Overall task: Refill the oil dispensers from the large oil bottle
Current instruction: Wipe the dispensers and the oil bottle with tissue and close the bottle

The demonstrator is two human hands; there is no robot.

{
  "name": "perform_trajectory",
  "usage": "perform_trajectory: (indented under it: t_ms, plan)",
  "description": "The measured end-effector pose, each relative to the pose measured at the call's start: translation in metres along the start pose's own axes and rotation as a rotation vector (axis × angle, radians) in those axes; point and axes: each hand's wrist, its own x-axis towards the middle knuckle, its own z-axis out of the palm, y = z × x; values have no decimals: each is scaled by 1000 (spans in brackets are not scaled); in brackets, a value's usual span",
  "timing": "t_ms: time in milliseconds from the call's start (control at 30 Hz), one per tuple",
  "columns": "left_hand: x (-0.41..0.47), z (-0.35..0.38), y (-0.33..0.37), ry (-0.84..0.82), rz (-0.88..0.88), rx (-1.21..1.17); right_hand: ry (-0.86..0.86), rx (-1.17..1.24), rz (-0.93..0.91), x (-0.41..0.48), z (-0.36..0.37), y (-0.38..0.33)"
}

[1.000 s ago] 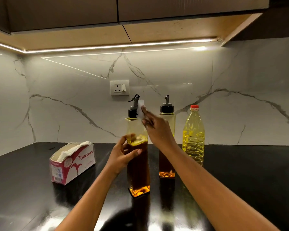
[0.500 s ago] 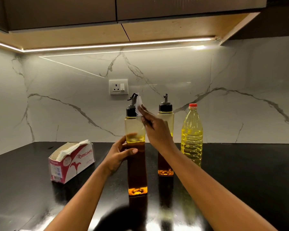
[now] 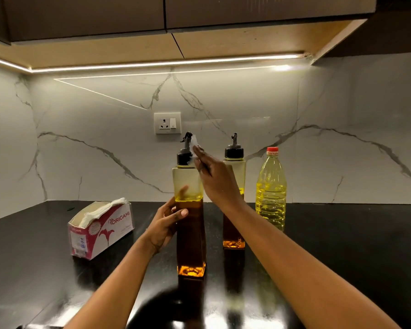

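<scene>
– Near the middle of the tabletop point(image 3: 342, 245), what has the left hand point(image 3: 164, 224) got?
– The near dispenser point(image 3: 190, 241). The thumb lies across its near face at the oil line. The fingers curl round the far side and show through the glass. The forearm comes up from the lower left.
– And the right hand point(image 3: 216, 179)?
– Its fingers point(image 3: 199, 155) pinch a small white tissue point(image 3: 195, 141) against that dispenser's black spout, above the cap. The arm reaches up from the lower right, and the hand crosses in front of the far dispenser point(image 3: 234, 233).
– Where's the oil bottle point(image 3: 271, 193)?
– Upright at the far right, by the wall, just beside the far dispenser. Its red cap is on and it's untouched.
– Are both dispensers upright?
– Yes, both have their caps on. The near one is over half full of dark oil. A tissue box point(image 3: 100, 230) lies well apart on the left.
</scene>
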Motion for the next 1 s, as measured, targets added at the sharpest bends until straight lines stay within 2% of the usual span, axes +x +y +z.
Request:
perform_trajectory:
  t_ms: [67,167,300,400,567,633,733,833,933,1000]
  plan:
    - [0,-1,1,-4,-8,-19,-100,0,124,14,-1,-2]
    - [1,-2,1,-32,-17,-63,-189,200,221,23,-2,2]
    - [-2,-2,-8,-14,-4,-178,-12,104,-69,-5,3,10]
    - [-7,1,-8,25,15,-154,92,53,-133,-12,3,13]
    - [-16,19,-1,297,194,281,83,-71,-199,-22,3,8]
    - [-15,24,-4,340,223,398,101,-98,-161,-28,7,9]
    - [-13,23,-8,341,253,422,59,-76,-105,-25,8,5]
    - [-15,16,-7,323,271,358,-81,52,61,-4,2,-4]
    - [-18,11,-3,259,256,297,-172,320,304,18,-4,-7]
    - [-19,7,-1,235,212,291,-155,339,272,14,-6,-4]
